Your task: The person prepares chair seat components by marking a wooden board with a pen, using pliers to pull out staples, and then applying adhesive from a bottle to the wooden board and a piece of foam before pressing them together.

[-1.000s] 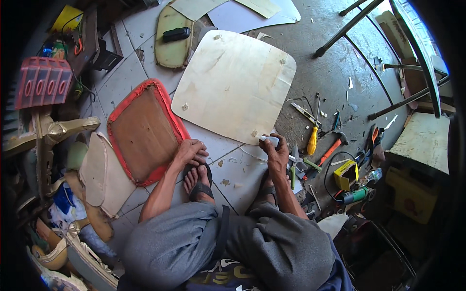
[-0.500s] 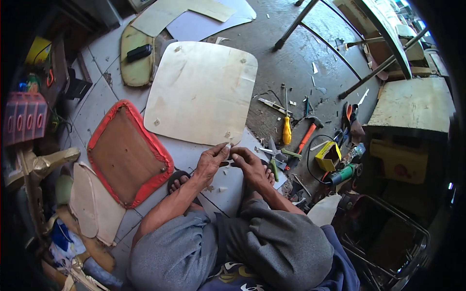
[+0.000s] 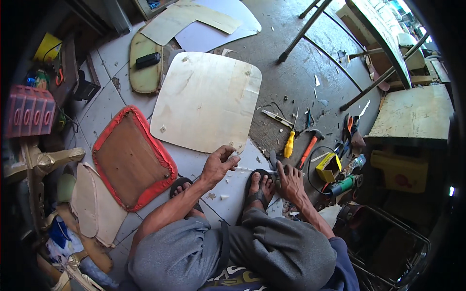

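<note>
My left hand [image 3: 218, 167] is closed around a small white item [image 3: 234, 156], just below the near edge of a pale rounded-square board [image 3: 204, 102]. My right hand [image 3: 290, 182] is further right with curled fingers, pinching a thin whitish strand [image 3: 257, 170] that stretches toward my left hand. Scissors or snips [image 3: 273, 157] lie by my right fingers, partly hidden. To my left lies a seat panel [image 3: 131, 155] with brown backing and red fabric folded over its edge. My sandalled feet show beneath and beside my hands.
A yellow screwdriver [image 3: 289, 144], an orange-handled hammer [image 3: 307, 154], a cutter [image 3: 274, 117], a yellow box [image 3: 328, 169] and green grinder [image 3: 342, 185] lie right. Metal chair legs [image 3: 291, 43] stand back right; cut panels [image 3: 94, 203], a pink organiser [image 3: 30, 110] and gilded wood frames [image 3: 63, 160] crowd the left.
My hands came together at the small white item, then separated. My right hand has moved right, drawing out the strand. The view has shifted, with the board lying lower in the picture than half a second ago.
</note>
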Demonstrator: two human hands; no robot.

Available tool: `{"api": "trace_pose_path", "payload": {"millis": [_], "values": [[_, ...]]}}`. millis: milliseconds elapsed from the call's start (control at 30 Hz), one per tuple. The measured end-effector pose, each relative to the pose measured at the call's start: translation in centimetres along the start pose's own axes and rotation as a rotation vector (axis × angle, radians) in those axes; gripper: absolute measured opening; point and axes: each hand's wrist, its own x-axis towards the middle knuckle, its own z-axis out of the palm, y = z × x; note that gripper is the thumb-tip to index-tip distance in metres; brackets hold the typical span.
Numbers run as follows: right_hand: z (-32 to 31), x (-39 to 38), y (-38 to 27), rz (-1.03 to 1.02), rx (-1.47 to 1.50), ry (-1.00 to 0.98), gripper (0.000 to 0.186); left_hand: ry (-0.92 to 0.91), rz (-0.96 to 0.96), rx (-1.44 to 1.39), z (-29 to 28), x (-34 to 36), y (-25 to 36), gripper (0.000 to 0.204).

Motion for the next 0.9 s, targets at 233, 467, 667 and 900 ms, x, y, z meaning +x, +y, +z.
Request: {"api": "trace_pose_path", "payload": {"millis": [233, 467, 667, 900], "values": [[1.4, -2.3, 1.1, 0.157, 0.073, 0.181, 0.079, 0.002, 0.078, 0.02, 1.0, 0.7, 1.3, 0.033], [-6.6, 1.8, -7.7, 0.044, 0.499, 0.201, 0.039, 0.004, 0.102, 0.007, 2.7, 1.4, 2.1, 0.029], [-7.5, 3.9, -9.5, -0.003, 0.464, 0.274, 0.032, 0.075, 0.172, 0.105, 4.2, 2.5, 1.9, 0.029], [-7.4, 4.2, -10.3, 0.068, 0.547, 0.241, 0.031, 0.025, 0.074, -0.066, 5.1, 2.6, 1.2, 0.025]]}}
